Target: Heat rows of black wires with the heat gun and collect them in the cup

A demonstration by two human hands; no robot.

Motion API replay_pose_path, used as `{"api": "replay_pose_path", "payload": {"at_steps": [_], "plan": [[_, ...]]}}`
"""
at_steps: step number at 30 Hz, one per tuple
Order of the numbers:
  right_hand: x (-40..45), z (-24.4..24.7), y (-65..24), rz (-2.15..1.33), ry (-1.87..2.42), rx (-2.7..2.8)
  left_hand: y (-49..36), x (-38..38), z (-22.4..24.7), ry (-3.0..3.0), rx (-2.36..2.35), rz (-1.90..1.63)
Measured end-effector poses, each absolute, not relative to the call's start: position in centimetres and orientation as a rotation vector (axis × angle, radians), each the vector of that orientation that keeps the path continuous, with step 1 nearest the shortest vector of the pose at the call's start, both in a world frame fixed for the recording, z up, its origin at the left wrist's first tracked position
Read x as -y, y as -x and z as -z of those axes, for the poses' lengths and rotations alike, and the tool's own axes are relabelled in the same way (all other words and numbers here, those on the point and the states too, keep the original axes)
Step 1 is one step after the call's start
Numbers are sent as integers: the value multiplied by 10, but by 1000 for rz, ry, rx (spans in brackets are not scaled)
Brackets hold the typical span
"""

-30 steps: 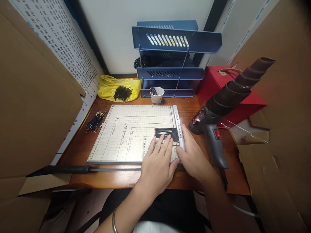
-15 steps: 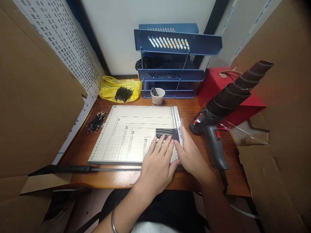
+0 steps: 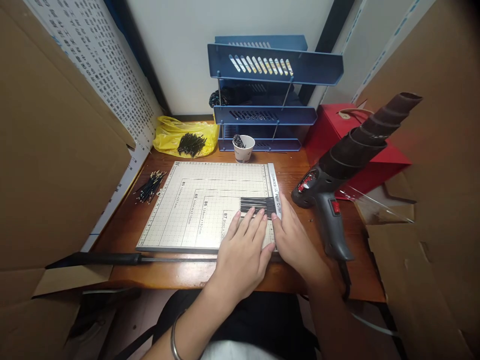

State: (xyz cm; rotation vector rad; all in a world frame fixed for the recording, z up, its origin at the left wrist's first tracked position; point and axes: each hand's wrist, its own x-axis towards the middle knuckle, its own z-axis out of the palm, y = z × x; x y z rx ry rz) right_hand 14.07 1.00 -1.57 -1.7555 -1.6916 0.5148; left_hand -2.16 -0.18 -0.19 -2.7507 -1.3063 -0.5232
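A row of thin black strands (image 3: 257, 204), which look like short wires or tubes, lies side by side on the gridded paper cutter board (image 3: 165, 215), near its right edge. My left hand (image 3: 243, 250) lies flat with its fingers stretched out, the fingertips on the near strands. Against the cutter's white edge strip (image 3: 273, 177) rests my right hand (image 3: 294, 235), its fingers extended along the strip and its thumb by the strands' right ends. Neither hand grips anything. Part of the row is hidden under the fingers.
Loose black pieces (image 3: 150, 187) lie left of the board. Behind stand a yellow bag (image 3: 161, 137) with a black bundle, a paper cup (image 3: 244, 151) and a blue rack (image 3: 270, 115). A heat gun (image 3: 333, 200) and a red box (image 3: 390, 155) are right; a black-handled bar (image 3: 112, 258) lies in front.
My right thumb has shifted slightly at the strands' right ends, and my left thumb has moved a little. Otherwise both hands stay in nearly the same place.
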Motion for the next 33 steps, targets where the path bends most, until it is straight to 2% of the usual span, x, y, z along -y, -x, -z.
{"api": "replay_pose_path", "payload": {"at_steps": [13,28,33], "plan": [[-13,15,-138,-531,1782,1667,21,1,2,2765,1317,488],[-13,18,-140,-555,1732,1674,13,-50,-5,2832,1410,291],[-21,6,-135,-628,1883,1594,12,-47,-2,2834,1441,312]]}}
